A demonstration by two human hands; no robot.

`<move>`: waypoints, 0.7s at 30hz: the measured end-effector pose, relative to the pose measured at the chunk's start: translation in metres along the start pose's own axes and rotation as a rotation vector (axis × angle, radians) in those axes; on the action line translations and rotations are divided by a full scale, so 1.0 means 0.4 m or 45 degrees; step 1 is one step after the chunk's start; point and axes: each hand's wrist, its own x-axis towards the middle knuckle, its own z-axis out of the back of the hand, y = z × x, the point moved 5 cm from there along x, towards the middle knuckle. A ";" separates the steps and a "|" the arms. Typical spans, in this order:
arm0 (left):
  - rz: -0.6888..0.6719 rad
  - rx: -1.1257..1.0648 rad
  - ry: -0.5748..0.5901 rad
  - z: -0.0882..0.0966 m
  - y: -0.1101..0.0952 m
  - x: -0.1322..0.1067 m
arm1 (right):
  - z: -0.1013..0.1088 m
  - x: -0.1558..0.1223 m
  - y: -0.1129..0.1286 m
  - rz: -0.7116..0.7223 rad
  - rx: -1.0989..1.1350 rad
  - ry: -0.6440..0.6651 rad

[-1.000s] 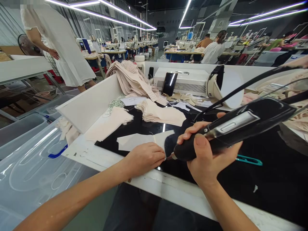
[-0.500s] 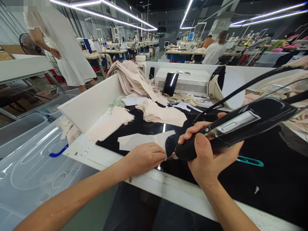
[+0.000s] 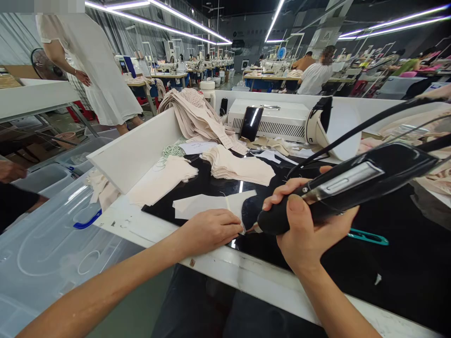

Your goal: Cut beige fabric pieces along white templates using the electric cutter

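My left hand [image 3: 215,228] rests at the near edge of the black work surface [image 3: 282,281], fingers pressed together on the right end of a cut white fabric piece [image 3: 200,206]. A pale seam or strip crosses that piece. My right hand [image 3: 310,220] is wrapped round a black corded hand tool [image 3: 380,183] with a long metal lever on its side. The tool's narrow tip meets the fabric's edge right beside my left fingertips; the exact contact is too small to make out. Behind the piece lies a stack of cream fabric pieces [image 3: 239,166].
A teal-handled cutter [image 3: 368,236] lies right of my right hand. Further back are a phone [image 3: 251,123], a white vented box [image 3: 275,117] and draped pink fabric [image 3: 197,115]. A white divider [image 3: 137,150] and clear plastic bins [image 3: 63,263] stand left. Another person's hand [image 3: 12,172] shows far left.
Another person's hand and dark clothing have come in at the left edge. The view has shifted very slightly; my hands, the tool and the fabric look almost unchanged.
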 end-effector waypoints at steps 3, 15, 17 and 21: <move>0.003 0.020 -0.016 0.002 -0.002 -0.001 | 0.002 0.000 -0.002 -0.023 -0.018 -0.008; -0.001 0.005 -0.021 -0.010 -0.001 -0.011 | -0.001 0.002 0.000 -0.062 -0.024 -0.049; 0.003 -0.002 -0.020 -0.013 0.000 -0.014 | 0.000 0.003 0.000 -0.086 -0.023 -0.054; 0.036 0.001 0.004 -0.023 0.005 -0.021 | 0.004 0.010 -0.001 -0.108 -0.030 -0.083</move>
